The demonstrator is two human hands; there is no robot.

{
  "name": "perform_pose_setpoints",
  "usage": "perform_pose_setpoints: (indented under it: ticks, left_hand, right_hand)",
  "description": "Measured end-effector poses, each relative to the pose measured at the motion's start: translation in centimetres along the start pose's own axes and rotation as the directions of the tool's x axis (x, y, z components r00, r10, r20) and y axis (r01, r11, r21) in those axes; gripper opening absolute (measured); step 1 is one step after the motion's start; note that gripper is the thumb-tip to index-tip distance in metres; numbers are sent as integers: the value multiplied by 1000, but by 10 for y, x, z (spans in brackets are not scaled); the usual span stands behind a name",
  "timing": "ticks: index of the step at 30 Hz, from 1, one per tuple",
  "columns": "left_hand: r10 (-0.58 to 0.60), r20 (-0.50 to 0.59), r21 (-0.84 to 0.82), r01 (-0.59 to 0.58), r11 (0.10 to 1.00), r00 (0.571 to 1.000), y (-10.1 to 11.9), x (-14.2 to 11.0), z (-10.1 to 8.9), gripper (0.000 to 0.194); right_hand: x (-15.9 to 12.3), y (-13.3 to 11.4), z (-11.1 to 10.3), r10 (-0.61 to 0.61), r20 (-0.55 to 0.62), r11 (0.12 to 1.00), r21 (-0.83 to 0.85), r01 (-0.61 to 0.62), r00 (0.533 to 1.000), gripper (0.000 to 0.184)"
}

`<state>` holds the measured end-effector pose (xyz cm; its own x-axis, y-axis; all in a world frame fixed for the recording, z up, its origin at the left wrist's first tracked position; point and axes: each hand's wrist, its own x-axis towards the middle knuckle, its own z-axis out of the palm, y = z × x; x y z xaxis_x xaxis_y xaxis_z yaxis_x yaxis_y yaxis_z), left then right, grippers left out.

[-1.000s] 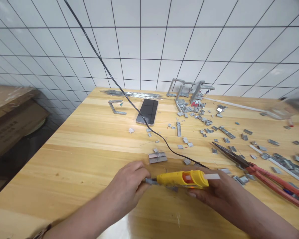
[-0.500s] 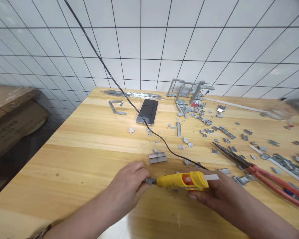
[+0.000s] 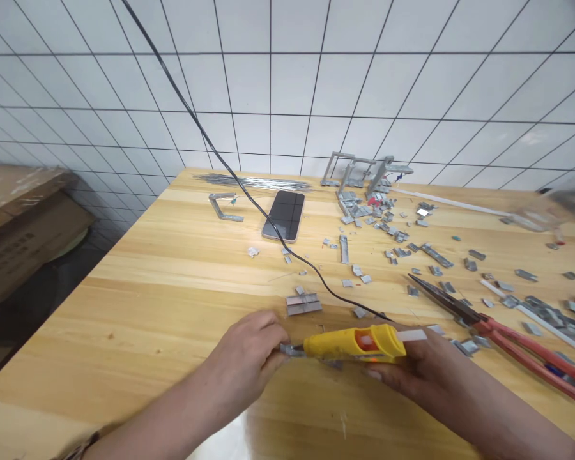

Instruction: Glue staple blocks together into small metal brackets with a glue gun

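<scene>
My right hand (image 3: 421, 367) is wrapped round a yellow glue gun (image 3: 349, 344), and a white glue stick (image 3: 411, 335) pokes out of its back end. The gun points left, its nozzle at a small grey metal piece (image 3: 291, 349). That piece is pinched between the fingers of my left hand (image 3: 256, 348), which hide most of it. Just beyond my hands lies a flat grey metal piece (image 3: 303, 303) on the table. A black cord (image 3: 323, 281) runs from the upper left down towards the gun.
A phone (image 3: 284, 216) lies on the wooden table (image 3: 172, 281), beside a bent grey bracket (image 3: 227, 207). Grey metal frames (image 3: 349, 176) stand near the tiled wall. Many metal scraps (image 3: 434, 255) cover the right side, where red-handled snips (image 3: 503, 335) lie. Thin wires (image 3: 253, 182) rest at the back.
The glue gun has shifted slightly to the right, with my right hand, and its nozzle has drawn back a little along the metal piece. My left hand has barely moved.
</scene>
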<state>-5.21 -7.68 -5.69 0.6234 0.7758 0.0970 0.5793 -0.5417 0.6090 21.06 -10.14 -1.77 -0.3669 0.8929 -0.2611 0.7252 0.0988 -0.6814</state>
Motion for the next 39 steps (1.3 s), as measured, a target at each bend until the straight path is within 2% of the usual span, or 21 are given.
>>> perform_pose_setpoints:
  ticks: [6, 12, 21, 30, 39]
  left_hand:
    - [0, -4, -9, 0, 1000, 1000, 0, 0, 0, 11]
    - [-7, 12, -17, 7, 1000, 1000, 1, 0, 0, 12]
    - [-17, 22, -27, 18, 999, 1000, 1, -1, -1, 12]
    - [-15, 7, -11, 15, 1000, 1000, 3, 1, -1, 12]
    - [-11, 7, -16, 11, 1000, 1000, 1, 0, -1, 13]
  right_hand:
    - [1, -2, -1, -26, 4, 1000, -12, 26, 1000, 15]
    - [2, -6, -1, 13, 16, 1000, -14, -13, 1000, 14]
    - [1, -5, 0, 1, -22, 1000, -17, -1, 1000, 14]
    - [0, -6, 0, 25, 47, 1000, 3, -25, 999, 12]
    - [0, -4, 0, 16, 10, 1000, 15, -16, 1000, 13]
